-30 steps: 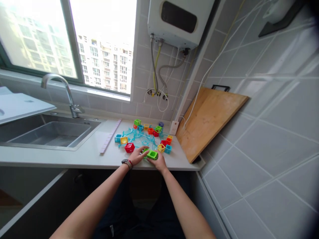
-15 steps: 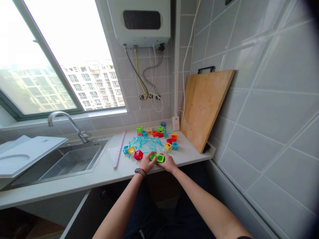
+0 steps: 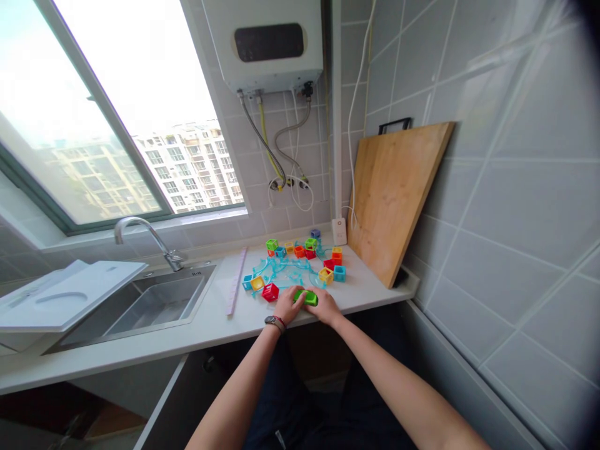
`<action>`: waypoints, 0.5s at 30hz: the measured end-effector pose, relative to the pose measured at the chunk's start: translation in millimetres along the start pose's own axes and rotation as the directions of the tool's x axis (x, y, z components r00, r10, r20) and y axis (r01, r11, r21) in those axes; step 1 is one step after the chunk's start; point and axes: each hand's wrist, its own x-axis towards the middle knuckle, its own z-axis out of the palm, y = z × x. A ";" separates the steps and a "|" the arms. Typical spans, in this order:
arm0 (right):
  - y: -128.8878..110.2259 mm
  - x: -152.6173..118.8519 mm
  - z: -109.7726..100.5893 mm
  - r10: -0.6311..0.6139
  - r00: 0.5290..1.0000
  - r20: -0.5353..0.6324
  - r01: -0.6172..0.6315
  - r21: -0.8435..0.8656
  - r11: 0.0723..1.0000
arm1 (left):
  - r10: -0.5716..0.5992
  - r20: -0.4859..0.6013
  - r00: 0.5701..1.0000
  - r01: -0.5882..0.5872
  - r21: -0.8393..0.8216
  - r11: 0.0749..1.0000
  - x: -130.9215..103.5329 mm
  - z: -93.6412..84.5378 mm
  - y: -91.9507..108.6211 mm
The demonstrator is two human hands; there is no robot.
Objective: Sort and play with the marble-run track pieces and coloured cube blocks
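At the countertop [image 3: 248,317] edge, left hand [image 3: 287,305] and right hand [image 3: 327,306] hold a green block [image 3: 307,299] between their fingers [image 3: 293,292].

Not seeing any readable text here tbh; the sink rim [image 3: 186,275] around 8 o'clock is just showing dark marks [image 3: 195,272], too tiny to read.

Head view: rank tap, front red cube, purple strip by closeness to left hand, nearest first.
1. Front red cube: just left of the left hand, slightly beyond it.
2. Purple strip: farther left, between cube and sink.
3. Tap: far left, at the sink's back edge.
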 end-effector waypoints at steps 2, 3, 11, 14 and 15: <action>0.8 0.5 -0.2 -0.005 1.000 -0.002 0.005 -0.013 1.000 | -0.001 0.006 1.000 0.001 0.012 1.000 0.0 1.1 -0.1; 1.2 0.7 -0.3 -0.008 1.000 -0.004 0.008 -0.018 1.000 | -0.004 0.008 1.000 0.003 0.017 1.000 -0.1 1.4 0.1; -11.8 -12.4 -1.1 -0.146 0.986 -0.082 0.142 -0.049 0.989 | -0.023 0.011 1.000 0.022 0.036 0.999 -1.3 -1.4 4.1; -14.9 -16.5 -10.9 -0.154 0.970 -0.186 0.145 -0.062 0.987 | -0.020 0.007 1.000 0.019 0.042 0.999 -1.2 -3.3 4.7; -13.0 -14.9 -17.4 -0.139 0.963 -0.229 0.127 -0.067 0.990 | -0.020 0.005 1.000 0.020 0.046 0.999 -1.3 -3.6 4.8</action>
